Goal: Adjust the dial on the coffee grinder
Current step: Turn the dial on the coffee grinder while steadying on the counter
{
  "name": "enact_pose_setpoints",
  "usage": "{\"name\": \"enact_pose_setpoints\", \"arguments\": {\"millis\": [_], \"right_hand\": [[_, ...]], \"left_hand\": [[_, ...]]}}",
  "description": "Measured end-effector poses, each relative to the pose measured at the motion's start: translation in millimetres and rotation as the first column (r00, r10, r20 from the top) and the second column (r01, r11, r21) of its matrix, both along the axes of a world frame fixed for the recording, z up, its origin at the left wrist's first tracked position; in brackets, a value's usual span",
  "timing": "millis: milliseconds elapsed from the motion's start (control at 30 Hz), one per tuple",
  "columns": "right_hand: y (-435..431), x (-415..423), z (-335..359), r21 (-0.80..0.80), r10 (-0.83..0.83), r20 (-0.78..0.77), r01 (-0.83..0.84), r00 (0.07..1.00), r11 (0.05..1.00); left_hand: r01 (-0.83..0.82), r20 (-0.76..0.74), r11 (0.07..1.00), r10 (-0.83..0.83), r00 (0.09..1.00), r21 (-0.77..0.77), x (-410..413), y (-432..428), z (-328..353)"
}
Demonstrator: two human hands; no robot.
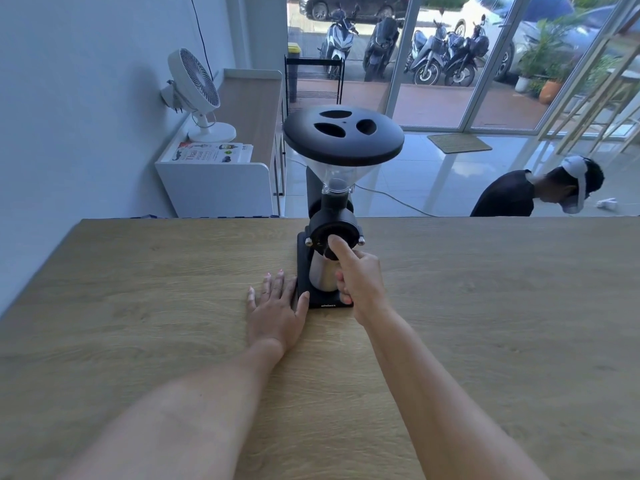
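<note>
A black coffee grinder with a clear hopper and a wide black lid stands at the far edge of the wooden table. Its round black dial faces me on the front, above a metal cup on the base. My right hand is closed around the dial's knob, thumb laid on top of it. My left hand lies flat on the table, fingers spread, its thumb side touching the left edge of the grinder's base.
Beyond the table stand a white cabinet with a white fan and leaflets on it. A person in a black shirt bends over at the right. A cable runs across the tiled floor; glass doors show parked motorbikes.
</note>
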State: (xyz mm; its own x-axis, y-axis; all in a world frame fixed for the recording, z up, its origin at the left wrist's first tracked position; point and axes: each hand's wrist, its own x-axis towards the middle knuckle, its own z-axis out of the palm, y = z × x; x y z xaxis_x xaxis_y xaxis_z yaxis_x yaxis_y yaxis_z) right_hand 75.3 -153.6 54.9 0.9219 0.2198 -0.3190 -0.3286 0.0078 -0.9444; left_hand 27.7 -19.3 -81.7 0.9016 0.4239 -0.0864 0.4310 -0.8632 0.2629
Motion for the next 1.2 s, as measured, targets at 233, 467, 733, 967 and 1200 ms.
{"name": "enact_pose_setpoints", "arguments": {"millis": [233,467,733,967,1200], "right_hand": [[5.9,4.0,-0.8,-0.129,-0.072,0.147,0.091,0.987,0.987],[7.2,5.0,-3.2,-0.188,-0.085,0.172,0.117,0.981,0.975],[2.2,0.3,1.2,-0.107,-0.001,0.055,0.007,0.998,0.994],[-0.4,-0.2,-0.1,0.063,0.055,-0.07,-0.05,0.996,0.997],[-2.4,1.5,-1.3,0.082,0.054,-0.09,-0.047,0.994,0.996]], "left_hand": [[-0.004,0.003,1.0,0.004,1.0,-0.001,1.3,0.7,-3.0],[-0.007,0.011,1.0,0.007,1.0,-0.008,1.7,0.8,-3.5],[-0.005,0.018,1.0,0.006,1.0,-0.008,0.8,1.0,-2.8],[0.0,0.013,1.0,0.0,1.0,-0.012,0.6,1.0,-2.6],[0.001,0.01,1.0,-0.001,1.0,-0.011,0.7,1.0,-1.5]]}}
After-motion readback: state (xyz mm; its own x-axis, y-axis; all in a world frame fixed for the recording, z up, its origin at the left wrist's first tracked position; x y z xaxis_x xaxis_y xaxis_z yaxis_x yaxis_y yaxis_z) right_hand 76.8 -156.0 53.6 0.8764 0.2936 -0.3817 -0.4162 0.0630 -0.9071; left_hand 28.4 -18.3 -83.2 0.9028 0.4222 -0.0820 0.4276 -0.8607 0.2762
